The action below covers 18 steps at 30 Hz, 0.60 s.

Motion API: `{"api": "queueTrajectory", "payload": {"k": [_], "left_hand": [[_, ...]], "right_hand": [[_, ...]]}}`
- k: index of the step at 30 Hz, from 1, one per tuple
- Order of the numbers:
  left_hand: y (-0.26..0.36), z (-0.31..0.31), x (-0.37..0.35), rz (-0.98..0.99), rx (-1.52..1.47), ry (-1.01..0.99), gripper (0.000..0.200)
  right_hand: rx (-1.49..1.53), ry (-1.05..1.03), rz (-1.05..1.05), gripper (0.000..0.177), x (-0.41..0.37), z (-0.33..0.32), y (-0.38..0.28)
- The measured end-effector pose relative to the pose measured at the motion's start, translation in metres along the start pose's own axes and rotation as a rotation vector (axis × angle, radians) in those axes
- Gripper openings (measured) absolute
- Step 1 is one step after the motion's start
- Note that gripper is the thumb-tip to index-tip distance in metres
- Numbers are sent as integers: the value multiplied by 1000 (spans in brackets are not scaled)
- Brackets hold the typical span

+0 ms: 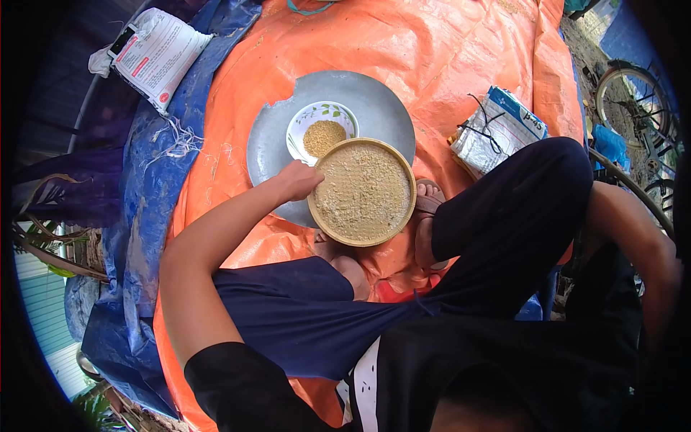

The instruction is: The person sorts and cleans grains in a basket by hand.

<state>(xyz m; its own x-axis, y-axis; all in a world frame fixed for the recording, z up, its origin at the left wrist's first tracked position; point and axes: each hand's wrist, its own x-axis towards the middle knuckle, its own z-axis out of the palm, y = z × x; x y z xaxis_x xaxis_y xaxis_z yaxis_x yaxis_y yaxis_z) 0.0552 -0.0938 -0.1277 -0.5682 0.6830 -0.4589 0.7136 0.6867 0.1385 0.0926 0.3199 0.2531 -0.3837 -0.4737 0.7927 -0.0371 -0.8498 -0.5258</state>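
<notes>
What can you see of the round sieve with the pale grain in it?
The sieve is round and shallow, with a light rim that looks like wood or bamboo. A fairly even layer of pale tan grain covers its floor. It lies roughly level, overlapping the lower edge of a dented grey metal tray on the orange sheet, just below a small flowered bowl. The left hand grips its upper-left rim. A bare foot shows at its right edge.
</notes>
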Motion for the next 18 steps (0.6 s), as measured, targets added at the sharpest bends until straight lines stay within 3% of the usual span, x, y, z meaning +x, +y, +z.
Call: {"api": "queueTrajectory", "payload": {"k": [18], "left_hand": [[-2,3,1,-8,-6,-8,11]], "right_hand": [[17,-3,15,27,1,-4,7]]}}
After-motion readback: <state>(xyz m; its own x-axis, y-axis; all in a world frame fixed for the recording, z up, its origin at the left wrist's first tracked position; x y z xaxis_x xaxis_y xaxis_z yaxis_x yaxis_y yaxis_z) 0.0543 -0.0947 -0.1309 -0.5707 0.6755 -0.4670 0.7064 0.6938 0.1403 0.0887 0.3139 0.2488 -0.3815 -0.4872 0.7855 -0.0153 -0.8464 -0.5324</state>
